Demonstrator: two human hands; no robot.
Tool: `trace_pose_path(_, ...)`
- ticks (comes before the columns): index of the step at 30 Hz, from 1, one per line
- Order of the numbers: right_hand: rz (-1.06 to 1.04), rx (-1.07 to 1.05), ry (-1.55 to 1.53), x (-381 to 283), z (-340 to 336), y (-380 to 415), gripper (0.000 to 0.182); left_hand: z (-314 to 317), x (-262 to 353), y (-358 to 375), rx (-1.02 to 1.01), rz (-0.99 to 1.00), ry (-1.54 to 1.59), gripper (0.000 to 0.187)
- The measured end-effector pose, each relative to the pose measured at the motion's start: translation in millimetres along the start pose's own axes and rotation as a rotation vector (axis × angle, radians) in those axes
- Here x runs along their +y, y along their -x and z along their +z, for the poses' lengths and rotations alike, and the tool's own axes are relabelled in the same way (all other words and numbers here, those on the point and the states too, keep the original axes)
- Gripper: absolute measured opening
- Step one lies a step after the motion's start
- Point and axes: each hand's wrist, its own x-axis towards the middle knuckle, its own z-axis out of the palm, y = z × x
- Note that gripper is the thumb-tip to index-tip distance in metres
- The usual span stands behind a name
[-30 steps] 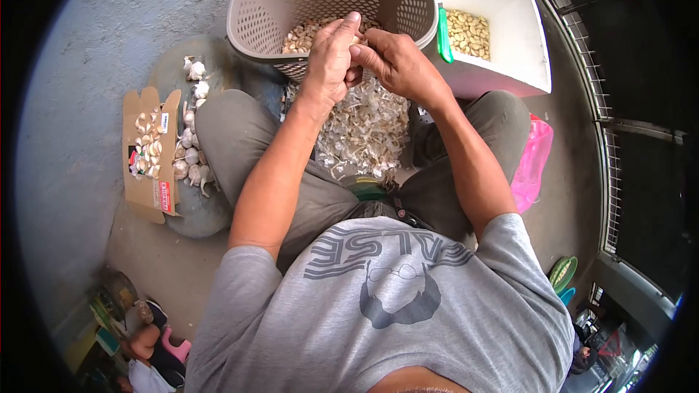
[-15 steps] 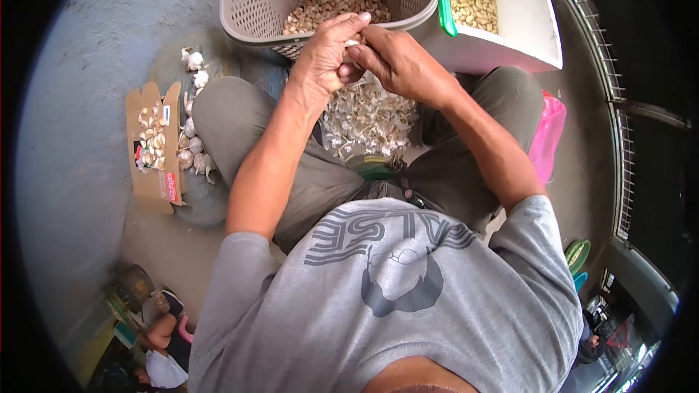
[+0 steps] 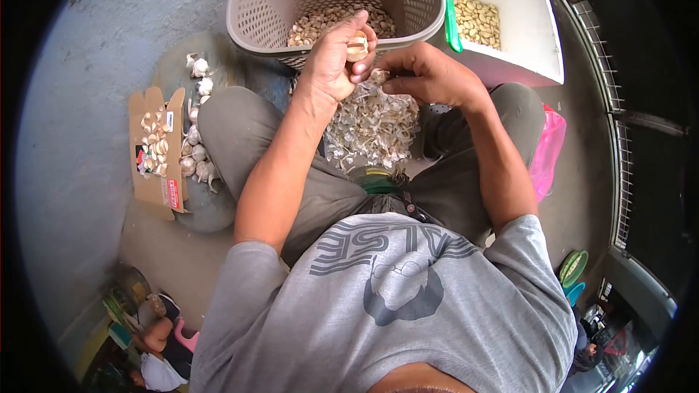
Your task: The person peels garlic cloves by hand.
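My left hand (image 3: 336, 60) holds some garlic cloves (image 3: 357, 48) in its curled fingers, just over the near rim of the grey-brown basket (image 3: 255, 48). To its right, my right hand (image 3: 438, 76) pinches a small whitish piece of garlic (image 3: 378, 76) between thumb and forefinger. The two hands are apart. Below them lies a heap of papery garlic skins (image 3: 373, 125) between the knees. Inside the basket are many unpeeled cloves (image 3: 341, 23).
A white box (image 3: 520, 29) with peeled cloves (image 3: 477, 22) and a green-handled tool (image 3: 453, 24) on its edge stands right of the basket. At left are cardboard (image 3: 151, 193) with cloves and whole garlic bulbs (image 3: 200, 153). A pink bag (image 3: 547, 153) lies right; another person (image 3: 162, 349) is lower left.
My hands have separated. My left hand has opened somewhat to show the cloves, and my right hand has moved right and down with a small piece in its pinch.
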Motion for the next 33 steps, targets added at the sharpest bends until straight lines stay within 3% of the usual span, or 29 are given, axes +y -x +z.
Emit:
trace_pose_path(2,-0.081,0.028,0.227,5,0,0,0.022,-2,-1,0,0.061,0.045,-0.045,0.034)
trace_pose_path(5,0.079,-0.025,0.217,-5,-7,-3,0.023,-2,-1,0,0.095,0.099,-0.044,0.032)
trace_pose_path(8,0.154,0.243,0.076,-20,1,-2,0.024,2,0,1,0.105,0.137,-0.101,0.037)
trace_pose_path(11,-0.105,0.569,0.253,-23,10,-9,0.023,5,-5,0,0.107,0.158,-0.150,0.040)
trace_pose_path(15,-0.199,0.554,0.495,-10,23,-15,0.032,14,-12,2,0.113,0.215,-0.176,0.044)
trace_pose_path(21,-0.258,0.483,0.492,-13,17,-15,0.022,21,-15,10,0.087,0.244,-0.338,0.049)
trace_pose_path(25,-0.247,0.525,0.679,-10,18,-15,0.014,24,-14,10,0.091,0.147,-0.194,0.052)
trace_pose_path(28,-0.085,0.547,0.572,-8,17,-20,0.012,15,-16,7,0.059,0.107,-0.120,0.054)
trace_pose_path(33,0.098,0.512,-0.102,-10,10,-25,0.029,16,-11,8,0.089,0.175,-0.157,0.046)
